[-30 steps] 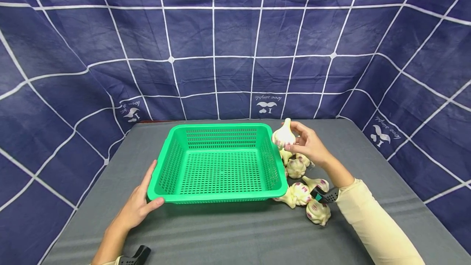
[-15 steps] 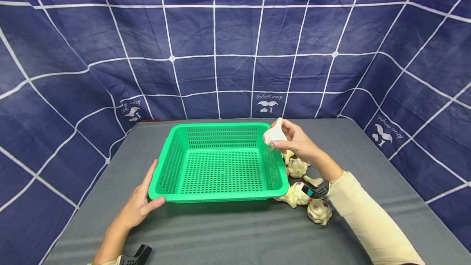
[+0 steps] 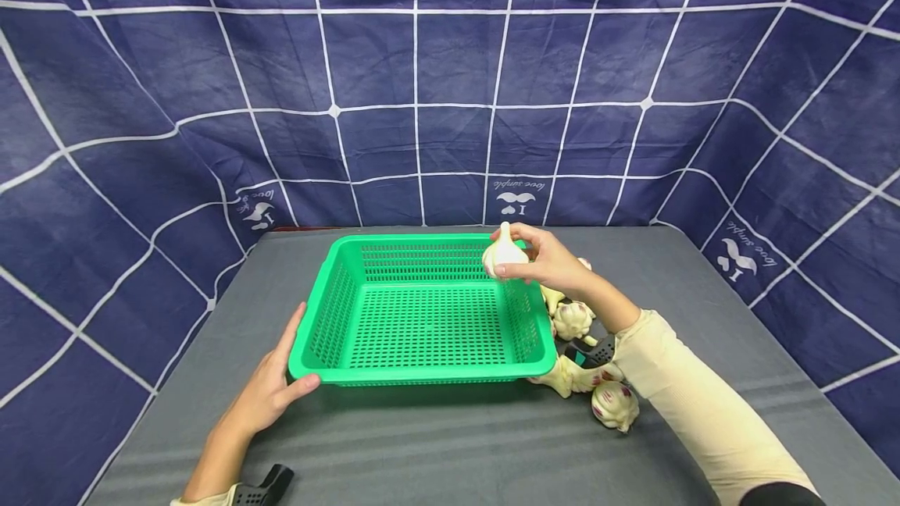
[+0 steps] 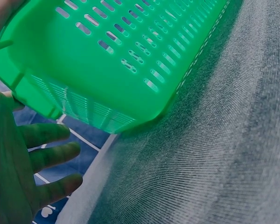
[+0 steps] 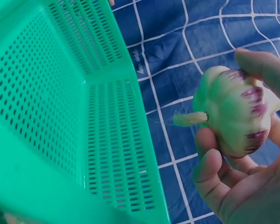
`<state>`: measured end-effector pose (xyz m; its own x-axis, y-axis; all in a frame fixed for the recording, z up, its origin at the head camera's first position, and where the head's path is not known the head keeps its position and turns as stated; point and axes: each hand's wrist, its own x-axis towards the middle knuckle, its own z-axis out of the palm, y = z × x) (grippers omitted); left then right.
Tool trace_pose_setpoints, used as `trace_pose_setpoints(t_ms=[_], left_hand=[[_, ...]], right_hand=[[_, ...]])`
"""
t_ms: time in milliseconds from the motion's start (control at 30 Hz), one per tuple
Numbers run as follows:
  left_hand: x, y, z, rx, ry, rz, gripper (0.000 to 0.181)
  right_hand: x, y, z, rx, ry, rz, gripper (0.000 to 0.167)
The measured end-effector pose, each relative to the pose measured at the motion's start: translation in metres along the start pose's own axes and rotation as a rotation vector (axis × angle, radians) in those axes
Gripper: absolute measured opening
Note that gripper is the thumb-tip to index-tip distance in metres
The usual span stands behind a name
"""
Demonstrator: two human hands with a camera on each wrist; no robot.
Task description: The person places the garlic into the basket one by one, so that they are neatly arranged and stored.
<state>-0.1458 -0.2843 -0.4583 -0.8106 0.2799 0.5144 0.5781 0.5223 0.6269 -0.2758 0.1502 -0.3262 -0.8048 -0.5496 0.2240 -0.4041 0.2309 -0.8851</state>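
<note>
A green slotted basket (image 3: 429, 326) stands in the middle of the grey surface with nothing in it. My right hand (image 3: 544, 262) grips a garlic bulb (image 3: 503, 256) over the basket's back right corner, stem up in the head view. In the right wrist view the thumb and fingers curl round the purple-striped bulb (image 5: 235, 112), its root end toward the basket. At the basket's left front corner rests my left hand (image 3: 263, 393), thumb and fingers spread along the rim. The left wrist view shows the left hand's fingers (image 4: 56, 156) extended beside the basket wall (image 4: 88, 105).
Several garlic bulbs (image 3: 615, 405) lie on the grey surface along the basket's right side, some partly hidden by the right wrist's black device (image 3: 594, 351). A blue cloth with white lines (image 3: 450, 61) hangs behind and at both sides.
My right hand has moved left with its garlic bulb, from beside the basket's right rim to over the back right corner. The left hand has stayed at the basket.
</note>
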Motion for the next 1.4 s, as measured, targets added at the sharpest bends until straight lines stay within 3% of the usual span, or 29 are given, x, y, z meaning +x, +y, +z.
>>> trace_pose_setpoints(t_ms=[267, 733, 967, 1400], left_hand=[[0.001, -0.002, 0.000, 0.002, -0.011, 0.004, 0.101], [-0.002, -0.002, 0.000, -0.010, -0.002, -0.013, 0.099], [-0.002, -0.001, -0.001, -0.020, 0.002, -0.010, 0.100], [0.000, -0.002, 0.000, -0.008, -0.006, -0.001, 0.100]], right_hand=[[0.009, -0.004, 0.002, -0.065, -0.029, 0.005, 0.045], [0.020, -0.007, 0.006, -0.032, -0.136, 0.009, 0.056], [0.027, -0.007, 0.010, 0.017, -0.223, 0.021, 0.053], [0.045, 0.000, 0.010, -0.023, -0.293, 0.056, 0.046]])
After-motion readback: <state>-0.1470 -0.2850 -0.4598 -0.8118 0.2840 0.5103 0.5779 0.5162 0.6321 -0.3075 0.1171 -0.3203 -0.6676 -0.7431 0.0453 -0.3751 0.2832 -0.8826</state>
